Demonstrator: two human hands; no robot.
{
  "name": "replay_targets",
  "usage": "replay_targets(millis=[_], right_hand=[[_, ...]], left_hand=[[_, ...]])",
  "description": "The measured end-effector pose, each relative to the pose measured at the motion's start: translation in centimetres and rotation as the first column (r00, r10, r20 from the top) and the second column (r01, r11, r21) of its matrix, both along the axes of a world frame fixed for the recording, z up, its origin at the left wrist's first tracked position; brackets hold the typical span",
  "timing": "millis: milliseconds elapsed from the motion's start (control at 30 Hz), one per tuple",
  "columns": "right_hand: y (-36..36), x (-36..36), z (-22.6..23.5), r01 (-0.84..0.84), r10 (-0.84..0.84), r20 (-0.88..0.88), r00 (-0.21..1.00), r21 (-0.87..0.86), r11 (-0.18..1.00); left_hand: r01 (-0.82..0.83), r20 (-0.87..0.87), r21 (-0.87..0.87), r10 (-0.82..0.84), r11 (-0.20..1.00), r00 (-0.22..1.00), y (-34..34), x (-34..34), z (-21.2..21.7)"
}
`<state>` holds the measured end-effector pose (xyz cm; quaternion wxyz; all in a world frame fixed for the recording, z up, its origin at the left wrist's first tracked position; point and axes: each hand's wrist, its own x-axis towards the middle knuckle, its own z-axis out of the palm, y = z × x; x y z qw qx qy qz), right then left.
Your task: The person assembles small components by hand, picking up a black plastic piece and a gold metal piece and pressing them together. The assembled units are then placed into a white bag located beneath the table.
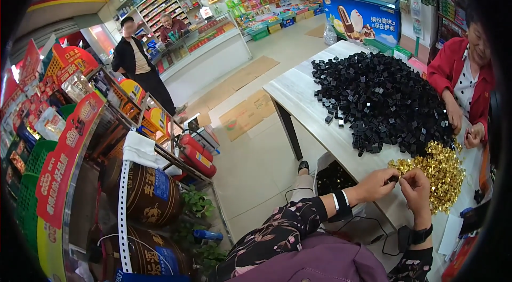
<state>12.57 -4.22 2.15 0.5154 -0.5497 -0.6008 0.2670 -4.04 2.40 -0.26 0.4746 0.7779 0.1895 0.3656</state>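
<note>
My left hand is closed, thumb and fingers pinching a small black plastic piece. Right beside it, my right hand is closed in a pinch with its fingertips meeting the left ones; what it grips is too small to make out. Both hands are over the table's near edge, by a pile of small shiny gold metal pieces. Beyond it spreads a large heap of small black plastic pieces on the pale table.
Across the table sits a person in red, hands near the gold pile. A container of black pieces stands below the table edge. Fire extinguishers, brown jars and a snack rack stand left. Behind is a blue freezer.
</note>
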Motion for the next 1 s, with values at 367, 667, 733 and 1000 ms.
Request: replay_targets(millis=[367, 667, 733, 1000], right_hand=[[-0.2, -0.2, 0.7, -0.107, 0.101, -0.052, 0.993, -0.134, 0.985], [0.0, -0.1, 0.9, -0.157, 0.073, -0.289, 0.955, -0.278, 0.948], [0.2, 0.0, 0.5, -0.133, 0.05, -0.29, 0.956, -0.275, 0.952], [0.3, 0.6, 0.6, -0.145, 0.063, -0.235, 0.97, -0.347, 0.927]], left_hand=[[0.039, 0.044, -0.08, -0.035, 0.996, 0.998, -0.2, -0.6, 0.8], [0.079, 0.012, -0.181, -0.078, 0.98, 0.997, 0.4, -0.1, 0.0], [0.092, 0.007, -0.207, -0.092, 0.974, 0.996, 0.5, -0.2, -0.2], [-0.027, -0.025, 0.081, 0.029, 0.996, 0.999, 0.1, -0.1, -0.8]])
